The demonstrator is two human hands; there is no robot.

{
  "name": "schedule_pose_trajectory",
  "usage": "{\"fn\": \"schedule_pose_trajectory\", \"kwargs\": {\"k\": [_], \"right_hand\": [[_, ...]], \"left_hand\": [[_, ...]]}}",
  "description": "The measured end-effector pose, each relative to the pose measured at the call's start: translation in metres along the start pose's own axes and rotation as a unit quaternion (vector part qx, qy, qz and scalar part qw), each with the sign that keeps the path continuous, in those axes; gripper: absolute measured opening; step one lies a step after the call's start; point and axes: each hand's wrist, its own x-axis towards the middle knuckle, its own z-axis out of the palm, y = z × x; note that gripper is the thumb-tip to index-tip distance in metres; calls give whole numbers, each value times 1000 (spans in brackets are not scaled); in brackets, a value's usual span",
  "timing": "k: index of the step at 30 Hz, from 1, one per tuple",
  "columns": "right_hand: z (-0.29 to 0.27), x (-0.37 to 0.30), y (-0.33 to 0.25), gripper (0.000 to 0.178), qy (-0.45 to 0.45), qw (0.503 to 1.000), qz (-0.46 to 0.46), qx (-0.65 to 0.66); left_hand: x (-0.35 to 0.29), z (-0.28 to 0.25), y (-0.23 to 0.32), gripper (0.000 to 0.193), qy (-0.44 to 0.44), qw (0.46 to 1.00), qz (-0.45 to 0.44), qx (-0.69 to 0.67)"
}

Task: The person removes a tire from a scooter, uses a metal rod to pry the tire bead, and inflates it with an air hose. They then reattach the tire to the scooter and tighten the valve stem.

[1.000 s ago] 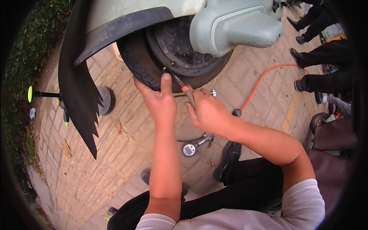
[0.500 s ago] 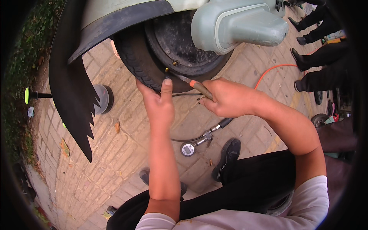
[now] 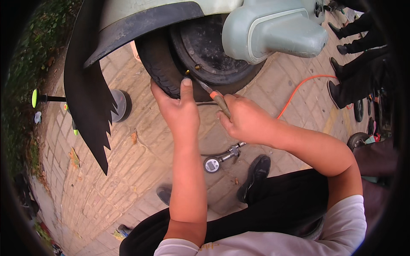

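Note:
My left hand (image 3: 181, 109) is wrapped over the lower edge of a black scooter tyre (image 3: 156, 64), its fingers mostly hidden behind the rubber. Its thumb presses against a small dark piece with a brass tip (image 3: 188, 72), at the tyre's side by the rim. In my right hand (image 3: 247, 119), closed round its brown handle, is a flat-bladed hand tool (image 3: 218, 102) with an orange collar. Its metal blade reaches in between tyre and rim, just right of my left thumb. A brass valve stem (image 3: 198, 67) sticks out of the dark wheel hub (image 3: 213, 47).
A tyre inflator with a round gauge (image 3: 212, 165) and black hose lies on the paving below my hands. An orange hose (image 3: 294, 87) runs right, towards several people's legs (image 3: 363, 47). The scooter's black jagged mudflap (image 3: 92, 115) hangs at left, near a dark round object (image 3: 121, 105).
The view has shifted slightly, so the scooter sits further right. My right hand has dropped and the tool stands steeper, its blade still at the rim. My left hand keeps its hold.

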Motion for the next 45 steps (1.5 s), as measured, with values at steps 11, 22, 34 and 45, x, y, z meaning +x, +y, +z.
{"fn": "schedule_pose_trajectory", "kwargs": {"k": [11, 22, 34, 45], "right_hand": [[-17, 3, 11, 30, -115, 983, 119, 74], [-34, 10, 29, 30, -202, 973, 85, 65], [-19, 4, 39, 28, -159, 979, 89, 95], [18, -10, 33, 23, -15, 995, 41, 88]], "left_hand": [[-10, 4, -10, 56, 26, 999, 22, 25], [-21, -3, -15, 68, -41, 999, 7, 25], [-22, 14, -18, 63, 41, 999, 6, 10], [-14, 17, -18, 61, 75, 997, -25, -2]]}}
